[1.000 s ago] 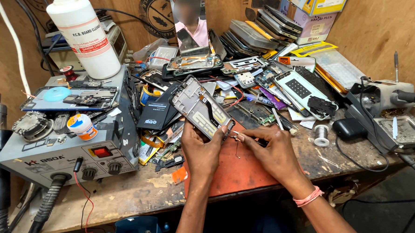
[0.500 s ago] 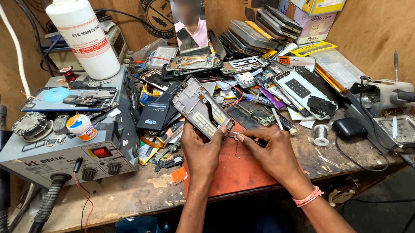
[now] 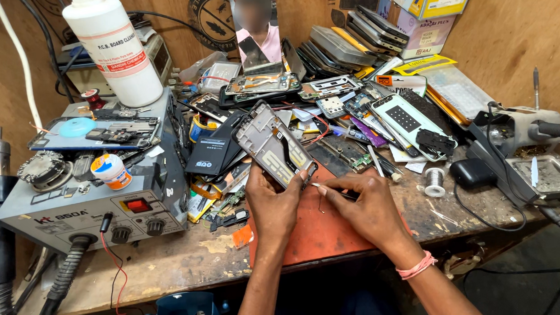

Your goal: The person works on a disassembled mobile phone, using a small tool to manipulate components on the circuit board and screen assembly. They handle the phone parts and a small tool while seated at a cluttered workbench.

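Note:
My left hand holds an opened phone frame by its lower end, tilted up over the bench with its inner side facing me. My right hand pinches thin metal tweezers, whose tip points at the frame's lower right corner next to my left thumb. Both hands hover above an orange work mat at the bench's front edge. A pink band circles my right wrist.
A grey hot-air rework station with a white bottle on it stands at the left. Phone parts, back covers and boards litter the bench behind. A solder spool, a black mouse-like object and a soldering stand sit at the right.
The hands and the phone frame have stayed almost still; the tweezers' tip has shifted slightly at the frame's lower corner.

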